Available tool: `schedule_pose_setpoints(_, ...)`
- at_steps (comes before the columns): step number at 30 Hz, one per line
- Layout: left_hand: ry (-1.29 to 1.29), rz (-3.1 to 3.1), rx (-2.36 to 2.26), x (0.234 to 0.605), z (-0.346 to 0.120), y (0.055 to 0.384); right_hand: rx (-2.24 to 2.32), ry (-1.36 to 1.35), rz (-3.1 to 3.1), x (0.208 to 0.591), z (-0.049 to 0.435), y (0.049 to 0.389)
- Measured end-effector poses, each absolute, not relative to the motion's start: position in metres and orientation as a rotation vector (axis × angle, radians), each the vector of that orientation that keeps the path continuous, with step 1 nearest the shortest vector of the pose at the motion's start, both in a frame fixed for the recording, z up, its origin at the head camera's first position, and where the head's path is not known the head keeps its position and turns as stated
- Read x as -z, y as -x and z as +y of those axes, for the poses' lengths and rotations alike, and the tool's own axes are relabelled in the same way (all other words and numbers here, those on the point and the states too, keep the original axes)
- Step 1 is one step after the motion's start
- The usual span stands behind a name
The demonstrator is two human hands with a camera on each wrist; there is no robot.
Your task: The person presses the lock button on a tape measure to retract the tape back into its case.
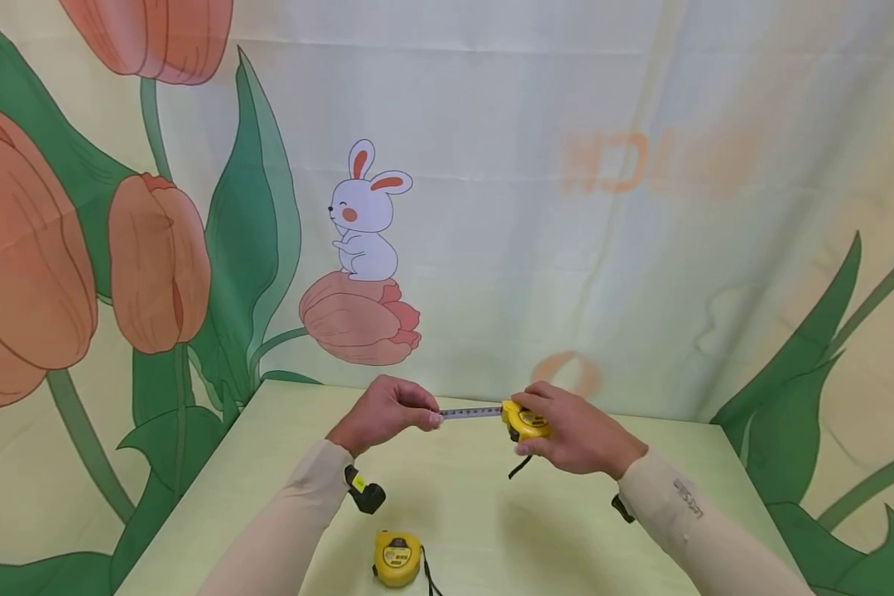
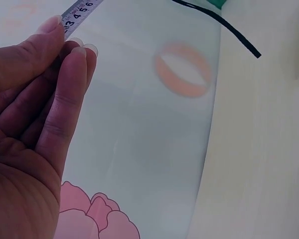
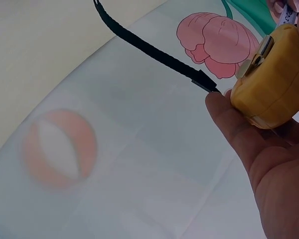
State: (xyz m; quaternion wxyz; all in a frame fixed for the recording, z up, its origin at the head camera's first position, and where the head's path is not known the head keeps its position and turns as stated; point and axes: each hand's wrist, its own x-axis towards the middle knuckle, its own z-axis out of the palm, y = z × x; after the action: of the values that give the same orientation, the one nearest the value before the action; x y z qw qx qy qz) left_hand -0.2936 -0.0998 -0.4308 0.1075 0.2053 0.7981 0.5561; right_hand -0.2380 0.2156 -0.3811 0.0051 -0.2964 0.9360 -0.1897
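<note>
My right hand [image 1: 577, 426] grips a yellow tape measure [image 1: 527, 422] above the table, its black wrist strap [image 3: 149, 52] dangling free. A short length of marked blade [image 1: 471, 412] stretches level from the case toward the left. My left hand [image 1: 391, 411] pinches the blade's free end between thumb and fingertips, hiding the end hook. In the left wrist view the numbers on the blade [image 2: 79, 14] show just beyond the thumb. Another yellow tape measure [image 1: 397, 559] lies on the table near the front, below the left wrist, with its own black strap beside it.
The pale table [image 1: 447, 497] ends against a hanging cloth backdrop [image 1: 492, 207] printed with tulips and a white rabbit [image 1: 368, 219]. A black wrist camera [image 1: 367, 494] sits on the left sleeve, and another [image 1: 622, 507] shows under the right sleeve.
</note>
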Motion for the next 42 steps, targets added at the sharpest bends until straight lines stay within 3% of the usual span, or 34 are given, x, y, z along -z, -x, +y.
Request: schedule_pose_setpoints(42,-0.648,2.358,-1.618,0.427,-0.089,0.289,0.608,0.96,2.93,0.38,0.208,0.232)
